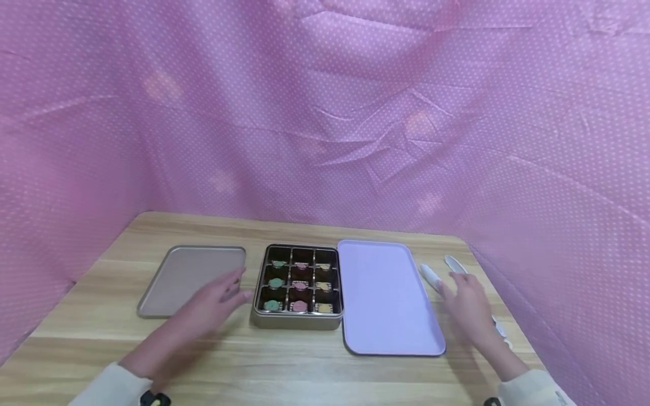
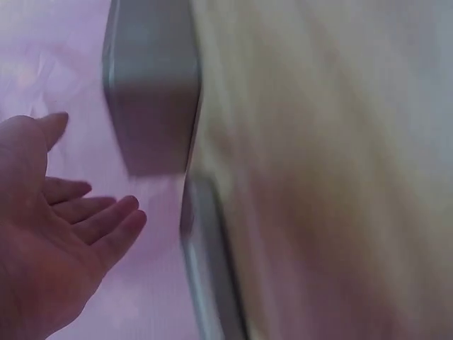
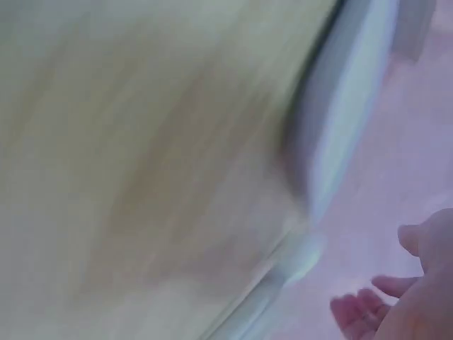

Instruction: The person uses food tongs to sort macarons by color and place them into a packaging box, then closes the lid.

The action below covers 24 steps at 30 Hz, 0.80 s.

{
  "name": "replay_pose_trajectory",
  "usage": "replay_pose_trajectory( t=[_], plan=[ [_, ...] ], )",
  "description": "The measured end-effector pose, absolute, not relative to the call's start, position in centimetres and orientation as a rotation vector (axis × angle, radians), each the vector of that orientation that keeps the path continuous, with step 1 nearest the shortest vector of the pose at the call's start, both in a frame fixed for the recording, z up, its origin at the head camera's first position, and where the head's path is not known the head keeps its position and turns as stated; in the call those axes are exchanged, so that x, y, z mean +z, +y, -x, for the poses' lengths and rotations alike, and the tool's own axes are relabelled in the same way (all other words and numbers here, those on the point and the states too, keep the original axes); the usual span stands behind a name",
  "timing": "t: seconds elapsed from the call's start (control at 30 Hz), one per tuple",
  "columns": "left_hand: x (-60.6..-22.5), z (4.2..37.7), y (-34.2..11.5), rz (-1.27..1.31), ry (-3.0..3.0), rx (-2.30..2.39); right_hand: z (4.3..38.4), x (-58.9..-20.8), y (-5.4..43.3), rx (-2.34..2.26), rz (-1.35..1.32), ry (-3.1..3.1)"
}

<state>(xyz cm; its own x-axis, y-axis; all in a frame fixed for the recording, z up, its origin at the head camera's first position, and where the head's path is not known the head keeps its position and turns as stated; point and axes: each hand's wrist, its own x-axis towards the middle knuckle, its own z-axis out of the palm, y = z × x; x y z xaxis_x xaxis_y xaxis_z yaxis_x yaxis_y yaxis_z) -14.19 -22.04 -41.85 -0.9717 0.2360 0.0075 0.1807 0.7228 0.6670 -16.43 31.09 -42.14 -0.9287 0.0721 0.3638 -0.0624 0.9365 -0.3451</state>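
My left hand (image 1: 205,307), fingers extended and thumb apart, is between a flat metal lid (image 1: 195,276) and a square metal tin (image 1: 299,321). Several brown compartments in the tin hold small round pieces, green (image 1: 272,305) at left, pink (image 1: 299,305) in the middle and yellow (image 1: 324,308) at right. In the left wrist view that hand (image 2: 64,241) holds nothing. Over a pair of white tongs (image 1: 430,276) my right hand (image 1: 467,307) hovers with loose fingers, hiding their middle. The right wrist view has this hand (image 3: 403,297) apart from a blurred white tong end (image 3: 301,258).
A lilac tray (image 1: 388,299) lies close against the tin's right side. All of it is on a wooden table (image 1: 304,372), with pink dotted cloth (image 1: 325,113) hanging behind and at both sides.
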Motion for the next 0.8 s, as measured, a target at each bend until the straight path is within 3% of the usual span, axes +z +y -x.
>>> replay_pose_trajectory(
  t=[0.2,0.5,0.8],
  plan=[
    [-40.7,16.3,-26.9,-0.254,3.054,0.973,15.4,-40.9,22.7,0.638,-0.327,-2.594],
    [-42.1,20.0,-33.7,-0.082,3.128,1.018,12.9,-39.5,11.3,0.973,-0.677,-2.594],
    [-43.3,22.7,-36.7,0.046,3.039,1.020,12.3,-40.4,2.8,1.067,-0.820,-2.678]
  ],
)
